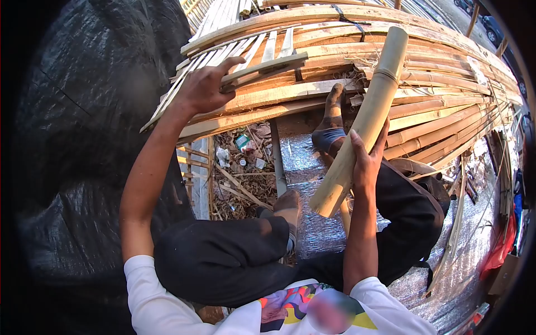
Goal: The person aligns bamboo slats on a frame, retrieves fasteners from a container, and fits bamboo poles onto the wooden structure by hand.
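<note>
My right hand [367, 162] is wrapped round a thick bamboo section [363, 117], which tilts with its upper end away from me and its lower end over the foil sheet. A node ring shows near its top. Out to the left, my left hand [209, 86] grips the near end of a short split bamboo slat [268, 71], one finger stretched out above it. The slat is over the pile of long bamboo strips [312, 92]; whether it touches them I cannot tell. Part of that hand's grip is hidden.
A black plastic sheet [84, 139] covers the left side. Silvery foil sheeting [312, 184] lies under my legs, beside a gap with bamboo scraps and litter [245, 162]. My sock-covered foot [334, 103] presses near the strips. A red bag [498, 248] is at far right.
</note>
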`<state>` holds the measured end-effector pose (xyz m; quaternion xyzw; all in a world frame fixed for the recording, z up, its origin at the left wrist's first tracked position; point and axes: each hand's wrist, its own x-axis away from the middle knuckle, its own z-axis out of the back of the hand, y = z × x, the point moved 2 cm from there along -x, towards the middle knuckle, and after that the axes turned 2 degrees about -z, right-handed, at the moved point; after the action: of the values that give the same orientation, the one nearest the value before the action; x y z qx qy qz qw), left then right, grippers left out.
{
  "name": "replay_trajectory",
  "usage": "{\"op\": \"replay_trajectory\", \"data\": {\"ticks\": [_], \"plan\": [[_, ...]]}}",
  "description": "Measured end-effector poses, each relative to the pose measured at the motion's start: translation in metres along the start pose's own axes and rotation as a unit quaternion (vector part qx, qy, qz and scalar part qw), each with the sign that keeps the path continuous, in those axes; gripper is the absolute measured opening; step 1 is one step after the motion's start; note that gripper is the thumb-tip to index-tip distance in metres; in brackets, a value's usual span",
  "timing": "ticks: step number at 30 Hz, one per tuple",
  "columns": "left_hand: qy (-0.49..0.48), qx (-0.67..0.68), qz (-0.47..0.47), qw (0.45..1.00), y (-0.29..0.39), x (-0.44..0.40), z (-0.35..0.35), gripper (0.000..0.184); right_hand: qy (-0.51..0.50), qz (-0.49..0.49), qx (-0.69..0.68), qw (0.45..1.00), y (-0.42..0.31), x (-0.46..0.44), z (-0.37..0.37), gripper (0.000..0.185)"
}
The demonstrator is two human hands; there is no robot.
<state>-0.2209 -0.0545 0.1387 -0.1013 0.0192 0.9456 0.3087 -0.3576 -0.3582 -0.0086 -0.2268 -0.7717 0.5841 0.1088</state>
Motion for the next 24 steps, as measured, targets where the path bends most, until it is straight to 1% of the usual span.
{"op": "replay_trajectory", "data": {"ticks": [1, 2, 3, 4, 5, 7, 8, 9, 11, 12, 13, 15, 16, 17, 19, 20, 21, 23, 24], "plan": [[-0.052, -0.017, 0.017, 0.998, 0.009, 0.001, -0.004, 0.074, 0.006, 0.008, 0.014, 1.0, -0.002, 0.001, 0.001, 0.092], [-0.025, -0.063, -0.019, 0.998, 0.015, 0.004, -0.013, 0.076, 0.007, 0.007, 0.016, 1.0, -0.007, 0.002, 0.001, 0.092], [0.002, -0.107, -0.055, 0.993, 0.018, 0.007, -0.027, 0.079, 0.005, -0.015, -0.001, 1.0, -0.014, 0.004, -0.001, 0.092], [-0.03, -0.102, -0.043, 0.993, 0.02, 0.009, -0.043, 0.087, 0.003, -0.038, -0.019, 0.999, -0.016, 0.006, -0.002, 0.092], [-0.018, -0.092, -0.096, 0.991, 0.021, 0.011, -0.056, 0.094, 0.004, -0.04, -0.016, 0.999, -0.015, 0.006, -0.002, 0.092], [-0.041, -0.076, -0.153, 0.984, 0.028, 0.01, -0.076, 0.103, 0.007, -0.042, -0.015, 0.999, -0.01, 0.004, -0.001, 0.093], [-0.109, -0.046, -0.116, 0.986, 0.03, 0.009, -0.088, 0.108, 0.007, -0.043, -0.012, 0.999, -0.008, 0.003, -0.001, 0.093], [-0.129, -0.055, -0.108, 0.984, 0.034, 0.01, -0.097, 0.11, 0.009, -0.042, -0.001, 0.999, -0.005, 0.002, 0.0, 0.093], [-0.175, -0.022, -0.123, 0.977, 0.036, 0.009, -0.119, 0.107, 0.014, -0.045, 0.017, 0.999, 0.007, 0.0, 0.003, 0.092], [-0.195, -0.016, -0.109, 0.975, 0.043, 0.007, -0.125, 0.112, 0.019, -0.025, 0.042, 0.999, 0.012, -0.002, 0.003, 0.092], [-0.196, -0.01, -0.109, 0.974, 0.047, 0.005, -0.132, 0.112, 0.023, -0.005, 0.068, 0.997, 0.015, -0.004, 0.004, 0.091], [-0.245, -0.065, -0.13, 0.959, 0.053, 0.003, -0.148, 0.117, 0.014, -0.033, 0.053, 0.998, 0.019, -0.003, 0.005, 0.091], [-0.268, -0.017, -0.12, 0.956, 0.055, 0.001, -0.154, 0.119, 0.011, -0.044, 0.048, 0.998, 0.022, -0.003, 0.006, 0.092], [-0.272, -0.011, -0.119, 0.955, 0.056, 0.002, -0.162, 0.119, 0.007, -0.056, 0.043, 0.997, 0.025, -0.003, 0.006, 0.092], [-0.222, -0.026, -0.133, 0.966, 0.06, 0.001, -0.171, 0.118, 0.008, -0.058, 0.055, 0.997, 0.033, -0.004, 0.009, 0.093], [-0.258, -0.002, -0.122, 0.959, 0.062, -0.001, -0.178, 0.111, 0.009, -0.056, 0.063, 0.996, 0.037, -0.005, 0.011, 0.094], [-0.26, 0.005, -0.12, 0.958, 0.065, -0.001, -0.183, 0.111, 0.008, -0.06, 0.068, 0.996, 0.04, -0.005, 0.013, 0.094], [-0.226, -0.021, -0.14, 0.964, 0.064, -0.005, -0.192, 0.105, 0.001, -0.062, 0.089, 0.994, 0.044, -0.007, 0.015, 0.094], [-0.193, 0.004, -0.143, 0.971, 0.062, -0.005, -0.196, 0.096, -0.002, -0.066, 0.093, 0.993, 0.045, -0.006, 0.014, 0.094]]}}
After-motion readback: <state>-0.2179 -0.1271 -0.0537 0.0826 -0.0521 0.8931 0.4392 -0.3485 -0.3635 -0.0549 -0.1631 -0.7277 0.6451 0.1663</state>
